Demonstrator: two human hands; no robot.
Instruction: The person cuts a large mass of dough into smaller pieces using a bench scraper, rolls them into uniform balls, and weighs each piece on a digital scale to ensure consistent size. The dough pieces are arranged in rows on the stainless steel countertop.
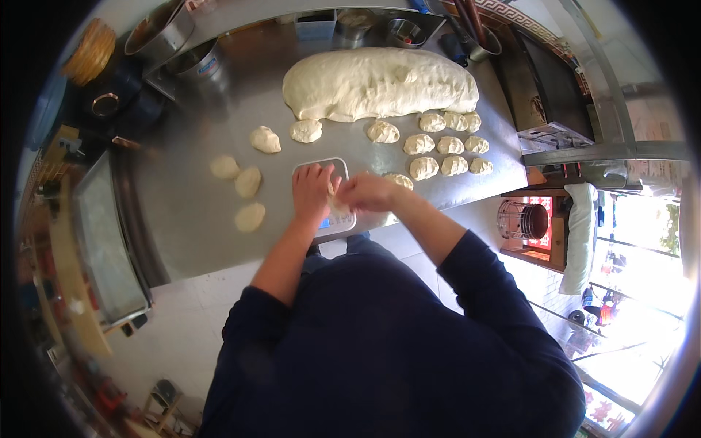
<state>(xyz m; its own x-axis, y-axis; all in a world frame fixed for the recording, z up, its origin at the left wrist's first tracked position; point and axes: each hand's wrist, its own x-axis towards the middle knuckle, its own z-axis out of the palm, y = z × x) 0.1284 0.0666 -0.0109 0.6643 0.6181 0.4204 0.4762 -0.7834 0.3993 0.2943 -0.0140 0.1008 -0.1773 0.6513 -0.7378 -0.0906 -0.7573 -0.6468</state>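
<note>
A white digital kitchen scale (343,223) with a lit blue display lies near the front edge of the steel worktable (186,219). Over its platform my left hand (311,191) grips a small piece of dough (338,206) from the left. My right hand (368,192), blurred by motion, has its fingers closed on the same piece from the right. Both hands hide much of the dough and platform. Beyond them rests a long slab of dough (378,85). Rough dough lumps (423,168) stand in rows to the right, and smoother dough pieces (249,182) lie to the left.
Along the back are a plastic tub (315,26), metal bowls (406,33) and a steel pot (198,63). A metal tray (104,235) is at the left. Utensils stand in a metal container (484,46) at the back right, near a dark appliance (547,87).
</note>
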